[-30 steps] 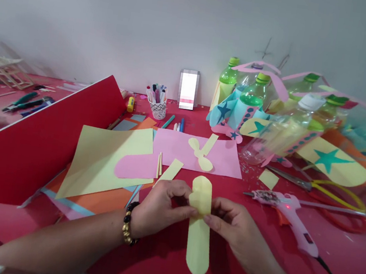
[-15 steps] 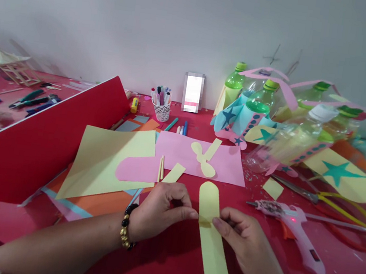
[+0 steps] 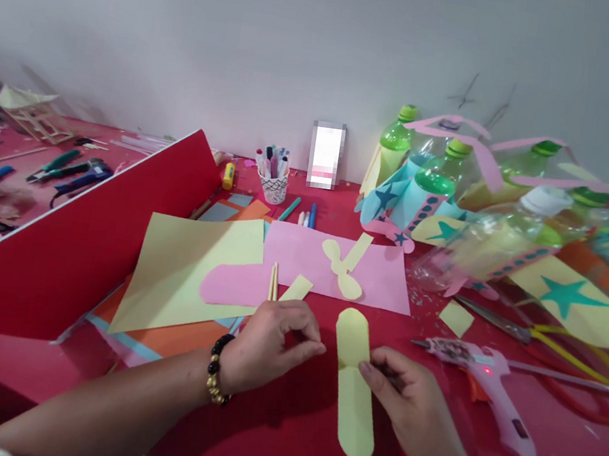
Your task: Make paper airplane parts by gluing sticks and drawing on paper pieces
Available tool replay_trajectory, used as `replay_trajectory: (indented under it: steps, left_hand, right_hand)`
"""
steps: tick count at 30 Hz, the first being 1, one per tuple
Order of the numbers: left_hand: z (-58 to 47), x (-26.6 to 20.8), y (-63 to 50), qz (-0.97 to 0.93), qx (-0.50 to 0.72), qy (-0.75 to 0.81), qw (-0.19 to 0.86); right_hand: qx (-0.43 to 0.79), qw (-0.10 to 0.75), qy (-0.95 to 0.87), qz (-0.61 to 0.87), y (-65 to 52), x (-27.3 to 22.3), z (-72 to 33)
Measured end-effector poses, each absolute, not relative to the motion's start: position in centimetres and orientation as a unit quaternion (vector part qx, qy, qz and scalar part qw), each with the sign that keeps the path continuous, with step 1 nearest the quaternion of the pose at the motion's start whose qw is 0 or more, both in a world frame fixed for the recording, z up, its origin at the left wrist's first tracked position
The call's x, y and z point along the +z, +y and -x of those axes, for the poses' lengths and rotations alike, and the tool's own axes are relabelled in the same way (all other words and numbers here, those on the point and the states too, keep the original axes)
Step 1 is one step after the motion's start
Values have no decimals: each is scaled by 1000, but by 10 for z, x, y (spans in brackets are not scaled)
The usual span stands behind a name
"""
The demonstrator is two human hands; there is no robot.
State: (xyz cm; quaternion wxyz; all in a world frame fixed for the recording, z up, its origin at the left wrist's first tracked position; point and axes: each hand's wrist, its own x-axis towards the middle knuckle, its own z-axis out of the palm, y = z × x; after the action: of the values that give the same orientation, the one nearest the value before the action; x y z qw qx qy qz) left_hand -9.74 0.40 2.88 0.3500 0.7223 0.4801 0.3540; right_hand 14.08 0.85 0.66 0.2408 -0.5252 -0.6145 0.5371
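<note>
My right hand (image 3: 412, 407) pinches the right edge of a long yellow paper strip (image 3: 355, 414) with rounded ends. A crease crosses the strip near its middle, level with my thumb. Just left of the strip, my left hand (image 3: 275, 344) has thumb and forefinger drawn together, with nothing visible between them and a small gap to the paper. Beyond the strip, a yellow propeller-shaped paper piece (image 3: 349, 286) lies on a pink paper sheet (image 3: 388, 276). A small yellow paper rectangle (image 3: 296, 288) and thin wooden sticks (image 3: 273, 281) lie beyond my left hand.
A pink glue gun (image 3: 501, 396) with a lit red light lies to the right, near yellow-handled scissors (image 3: 569, 345). Decorated plastic bottles (image 3: 440, 175) crowd the back right. Left are yellow paper (image 3: 187, 265) and a red board (image 3: 83, 244); a pen cup (image 3: 275, 187) stands behind.
My left fingers have come off the strip's edge and sit slightly left of it. My right hand still holds the strip, whose near end has risen. The view has shifted slightly.
</note>
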Motion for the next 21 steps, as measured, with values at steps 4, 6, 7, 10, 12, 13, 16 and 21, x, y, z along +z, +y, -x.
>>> replay_trajectory:
  steps: [4,6,7,10,12,13,16,21]
  left_hand:
    - [101,33,7,-749,344,479,301]
    - [105,34,10,-745,351,492,282]
    - [107,34,13,-738,360,502,273]
    - [117,34,21,-706,395,534,244]
    - [125,35,27,-682,413,560,226]
    - [128,35,30,-672,414,575,214]
    - [135,32,37,-691,352,613,154]
    - [130,21,36,-753,156,632,90]
  right_hand:
    - [512,246,-635,524,9,6,-141]
    - [498,251,-644,523,9,5,-142]
    - [491,255,-648,524,10,5,-142]
    - [476,261,-654,527,11,4,-143]
    - [468,259,-656,532,11,3,-143]
    - [464,257,-658,535,12,2,-143]
    - [451,252,-664,540,12,0,-145]
    - [443,237,-682,531,13,-3,-148]
